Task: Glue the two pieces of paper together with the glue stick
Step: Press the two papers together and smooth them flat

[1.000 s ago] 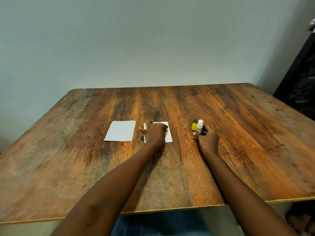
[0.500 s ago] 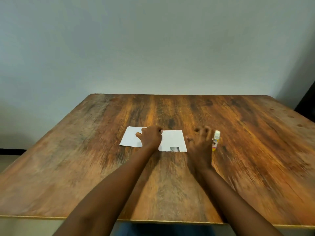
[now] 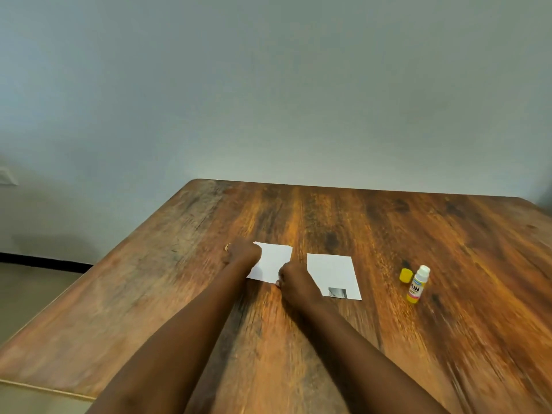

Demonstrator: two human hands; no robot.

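Both hands gripped one paper point(image 3: 273, 262): left hand point(image 3: 242, 253) at its far-left corner, right hand point(image 3: 294, 280) at its near-right corner; second paper point(image 3: 331, 271) beside the right hand, uncapped glue stick point(image 3: 417, 284) further right

A single view is given, taken from a wide-angle camera worn on the head. The scene is looked at from above the near edge of the bench point(image 3: 388, 228), facing forward and somewhat downward. The upper half of the frame is filled by the wall point(image 3: 268, 85) behind. The bench is seen obliquely, its left corner cut by floor point(image 3: 33, 288). Both forearms are seen entering from the bottom edge, close to the lens.
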